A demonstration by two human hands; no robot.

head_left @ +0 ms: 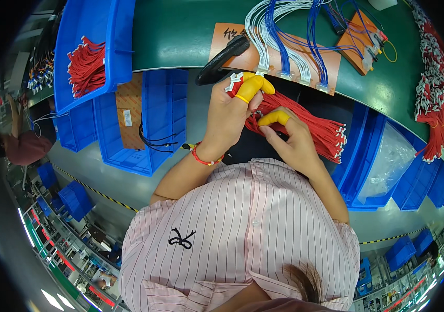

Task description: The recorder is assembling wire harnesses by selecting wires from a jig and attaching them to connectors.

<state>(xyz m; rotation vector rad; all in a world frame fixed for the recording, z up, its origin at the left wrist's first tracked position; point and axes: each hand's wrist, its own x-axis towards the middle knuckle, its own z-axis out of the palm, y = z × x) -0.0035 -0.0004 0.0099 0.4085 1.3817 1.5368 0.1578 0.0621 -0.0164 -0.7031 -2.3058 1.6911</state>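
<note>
A thick bundle of red wires (313, 129) with small white connectors at its ends lies across the gap between my hands, its far ends fanning out to the right. My left hand (230, 112), with yellow finger cots on its fingers, is closed around the wires near their left end, where white connectors (235, 81) stick out. My right hand (292, 140), also with a yellow finger cot, pinches the bundle just to the right of the left hand. What lies between the fingertips is partly hidden.
A green table (180, 36) holds a black curved handle (224, 60), white and blue wires (276, 34) and an orange block (359, 41). Blue bins (120, 36) stand left, one with red wires (87, 65). More red wires (435, 88) hang right, above further bins (416, 179).
</note>
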